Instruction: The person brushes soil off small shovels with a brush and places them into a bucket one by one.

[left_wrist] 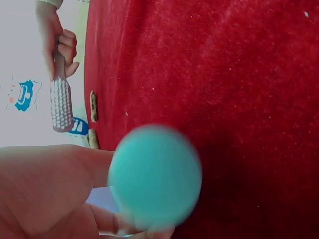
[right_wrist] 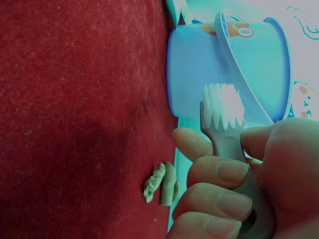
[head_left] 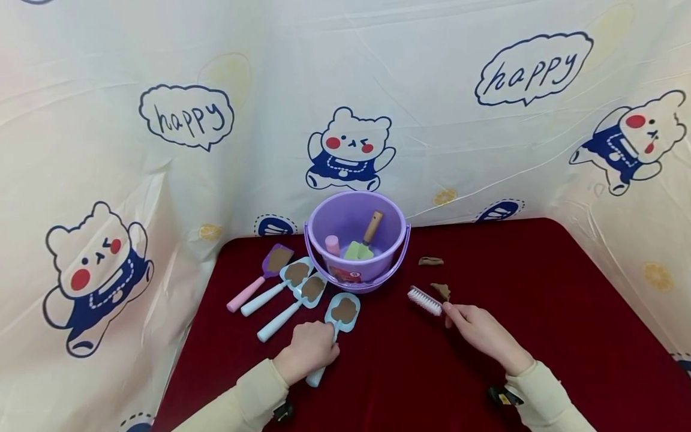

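Observation:
My left hand [head_left: 306, 353] grips the handle of a light blue toy shovel [head_left: 351, 300] whose blade bears a brown, clay-like patch. In the left wrist view the rounded handle end of that shovel [left_wrist: 155, 174] looms close and blurred. On the right, my right hand [head_left: 482, 333] holds a scrub brush [head_left: 425, 301] by its handle. White bristles [right_wrist: 224, 107] show plainly in the right wrist view, with the fingers curled round the brush handle. Two brown clay-like pieces, a longer one [head_left: 430, 261] and a crumpled one [head_left: 441, 290], lie on the cloth beyond the brush.
Behind the hands stands a purple bucket [head_left: 353, 273], holding a green trowel [head_left: 372, 228] and a pink handle [head_left: 332, 244]. Left of it lie a purple-and-pink shovel [head_left: 245, 294] and two light blue shovels [head_left: 264, 300], all with brown patches. Dark red cloth [head_left: 388, 372] covers the table.

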Available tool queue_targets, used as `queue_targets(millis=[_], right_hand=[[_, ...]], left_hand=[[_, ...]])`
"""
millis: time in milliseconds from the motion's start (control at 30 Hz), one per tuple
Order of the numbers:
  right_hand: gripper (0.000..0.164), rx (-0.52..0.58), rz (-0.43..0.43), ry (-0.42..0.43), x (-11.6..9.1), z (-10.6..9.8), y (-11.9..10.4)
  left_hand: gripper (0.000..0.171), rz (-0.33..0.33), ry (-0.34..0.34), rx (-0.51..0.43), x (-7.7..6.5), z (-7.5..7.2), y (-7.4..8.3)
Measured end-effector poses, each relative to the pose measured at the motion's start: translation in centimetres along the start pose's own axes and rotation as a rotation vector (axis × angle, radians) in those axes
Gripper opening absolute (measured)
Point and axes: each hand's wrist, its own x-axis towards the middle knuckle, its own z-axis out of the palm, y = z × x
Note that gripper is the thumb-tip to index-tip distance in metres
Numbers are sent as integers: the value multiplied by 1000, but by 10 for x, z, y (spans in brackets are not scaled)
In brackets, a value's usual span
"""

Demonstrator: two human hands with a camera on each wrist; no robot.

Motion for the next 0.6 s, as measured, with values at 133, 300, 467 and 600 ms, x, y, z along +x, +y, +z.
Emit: queue_targets(millis=[133, 300, 467, 600], right_hand=[[46, -1, 1, -5, -1, 0, -1], [46, -3, 1, -5, -1, 0, -2], [46, -5, 2, -6, -1, 1, -2], [47, -18, 3, -4, 0, 2, -1]], left_hand=[[27, -9, 26, 6, -2, -3, 2], [18, -44, 14, 42, -3, -10, 5], [31, -46, 40, 36, -5, -14, 6], [34, -35, 30, -38, -6, -19, 5]])
